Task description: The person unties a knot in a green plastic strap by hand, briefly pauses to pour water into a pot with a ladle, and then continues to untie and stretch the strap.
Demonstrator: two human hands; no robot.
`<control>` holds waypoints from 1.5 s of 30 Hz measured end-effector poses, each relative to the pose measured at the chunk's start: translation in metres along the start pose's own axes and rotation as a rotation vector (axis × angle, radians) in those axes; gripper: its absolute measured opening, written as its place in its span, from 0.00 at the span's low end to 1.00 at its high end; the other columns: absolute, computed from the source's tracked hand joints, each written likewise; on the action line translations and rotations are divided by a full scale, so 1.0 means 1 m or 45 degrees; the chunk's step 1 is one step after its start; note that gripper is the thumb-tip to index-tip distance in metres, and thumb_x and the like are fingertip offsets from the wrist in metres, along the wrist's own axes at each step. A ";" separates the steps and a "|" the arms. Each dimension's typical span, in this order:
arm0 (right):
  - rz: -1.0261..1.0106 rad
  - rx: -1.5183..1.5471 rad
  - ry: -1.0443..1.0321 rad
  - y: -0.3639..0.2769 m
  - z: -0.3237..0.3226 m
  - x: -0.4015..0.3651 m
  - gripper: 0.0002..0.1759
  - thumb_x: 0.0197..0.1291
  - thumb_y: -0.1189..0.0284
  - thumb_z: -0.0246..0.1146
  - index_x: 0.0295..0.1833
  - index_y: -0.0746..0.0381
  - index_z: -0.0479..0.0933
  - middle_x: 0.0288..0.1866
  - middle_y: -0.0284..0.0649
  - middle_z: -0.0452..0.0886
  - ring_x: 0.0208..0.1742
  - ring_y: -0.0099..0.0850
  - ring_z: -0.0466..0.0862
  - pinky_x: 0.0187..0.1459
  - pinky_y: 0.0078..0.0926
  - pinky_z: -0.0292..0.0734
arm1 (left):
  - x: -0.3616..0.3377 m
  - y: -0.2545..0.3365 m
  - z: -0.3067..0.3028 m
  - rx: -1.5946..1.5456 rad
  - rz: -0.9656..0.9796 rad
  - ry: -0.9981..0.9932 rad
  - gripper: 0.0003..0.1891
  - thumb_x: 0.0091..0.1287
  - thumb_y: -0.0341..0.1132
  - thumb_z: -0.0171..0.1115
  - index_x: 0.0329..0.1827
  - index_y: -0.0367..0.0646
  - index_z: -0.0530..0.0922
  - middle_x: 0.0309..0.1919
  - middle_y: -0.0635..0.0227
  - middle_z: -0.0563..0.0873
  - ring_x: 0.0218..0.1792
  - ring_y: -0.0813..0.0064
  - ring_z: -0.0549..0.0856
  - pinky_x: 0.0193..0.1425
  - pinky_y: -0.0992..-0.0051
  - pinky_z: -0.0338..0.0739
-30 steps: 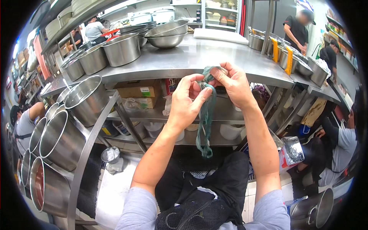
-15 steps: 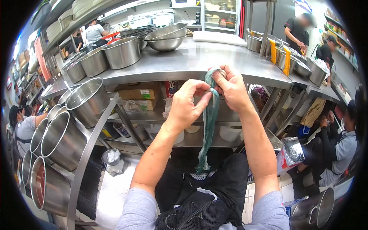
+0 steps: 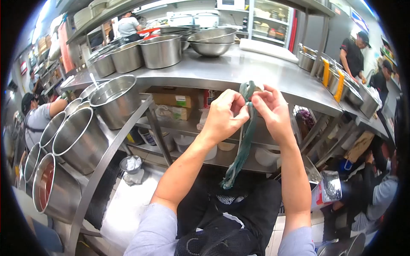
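A long strip of green cloth (image 3: 244,155) hangs from both hands, looped at its top and with a loose end down near the lap. My left hand (image 3: 226,114) pinches the strip just below the loop, thumb against fingers. On the right side of the loop, my right hand (image 3: 270,110) holds the cloth between thumb and fingertips. Both hands are raised in front of the edge of a steel table (image 3: 205,74). What lies between the fingertips is partly hidden.
Steel pots (image 3: 161,52) and bowls (image 3: 212,42) stand on the table. More large pots (image 3: 81,141) line a rack at the left. A white board (image 3: 269,50) lies at the table's back. Other people work left, right and behind; one person (image 3: 353,55) stands at right.
The view has shifted, so the table and pots appear further right. Both hands still hold the strip; the right hand's fingers have moved lower beside the loop.
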State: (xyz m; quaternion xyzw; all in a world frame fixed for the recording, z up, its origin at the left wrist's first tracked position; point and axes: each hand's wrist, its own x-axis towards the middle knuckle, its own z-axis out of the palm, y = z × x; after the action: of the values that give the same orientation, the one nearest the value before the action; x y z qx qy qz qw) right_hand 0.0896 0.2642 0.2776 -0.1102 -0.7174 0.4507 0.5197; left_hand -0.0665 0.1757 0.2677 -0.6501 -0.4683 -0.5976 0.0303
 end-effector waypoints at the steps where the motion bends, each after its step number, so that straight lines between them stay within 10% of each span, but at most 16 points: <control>1: -0.004 0.091 -0.053 -0.011 0.007 -0.005 0.23 0.68 0.76 0.68 0.66 0.67 0.72 0.50 0.39 0.84 0.53 0.26 0.84 0.56 0.24 0.78 | 0.000 0.001 0.000 -0.078 -0.046 0.052 0.08 0.62 0.29 0.71 0.38 0.38 0.79 0.30 0.68 0.83 0.31 0.79 0.81 0.38 0.75 0.78; 16: -0.095 -0.260 -0.185 -0.019 0.008 -0.012 0.09 0.66 0.83 0.65 0.49 0.65 0.76 0.39 0.34 0.81 0.41 0.22 0.82 0.46 0.21 0.77 | -0.007 -0.027 -0.005 -0.990 -0.534 -0.285 0.07 0.67 0.31 0.69 0.41 0.39 0.81 0.36 0.73 0.85 0.37 0.83 0.83 0.43 0.77 0.81; 20: -0.154 -0.444 -0.147 -0.020 0.009 -0.011 0.07 0.65 0.83 0.65 0.47 0.65 0.77 0.36 0.35 0.81 0.39 0.21 0.81 0.44 0.23 0.78 | -0.012 -0.017 -0.002 -0.543 -0.270 -0.078 0.06 0.66 0.29 0.69 0.41 0.37 0.82 0.32 0.68 0.87 0.34 0.77 0.86 0.40 0.73 0.82; 23: -0.168 -0.574 -0.155 -0.021 0.010 -0.011 0.05 0.65 0.83 0.65 0.45 0.66 0.78 0.35 0.38 0.82 0.37 0.24 0.81 0.42 0.26 0.78 | -0.016 -0.008 0.001 0.031 0.103 0.130 0.08 0.63 0.27 0.69 0.43 0.37 0.82 0.34 0.52 0.87 0.35 0.53 0.88 0.38 0.62 0.82; 33: -0.492 -0.764 -0.240 -0.030 0.018 -0.017 0.05 0.61 0.86 0.64 0.41 0.67 0.77 0.35 0.46 0.80 0.34 0.42 0.80 0.39 0.32 0.77 | -0.015 -0.022 0.000 0.153 0.279 0.033 0.06 0.61 0.26 0.68 0.38 0.38 0.79 0.31 0.55 0.85 0.34 0.49 0.85 0.36 0.59 0.81; 45: -0.111 -0.150 -0.166 0.004 0.006 -0.009 0.06 0.65 0.81 0.68 0.45 0.65 0.78 0.37 0.32 0.82 0.39 0.19 0.80 0.44 0.20 0.76 | -0.009 -0.026 -0.011 -0.217 -0.192 -0.201 0.07 0.64 0.29 0.64 0.41 0.37 0.79 0.29 0.70 0.81 0.32 0.82 0.76 0.36 0.76 0.74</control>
State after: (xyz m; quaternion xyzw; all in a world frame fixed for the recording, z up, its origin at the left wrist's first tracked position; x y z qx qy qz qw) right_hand 0.0875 0.2573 0.2683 -0.0798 -0.7791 0.3908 0.4837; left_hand -0.0904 0.1781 0.2498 -0.6582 -0.4642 -0.5830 -0.1069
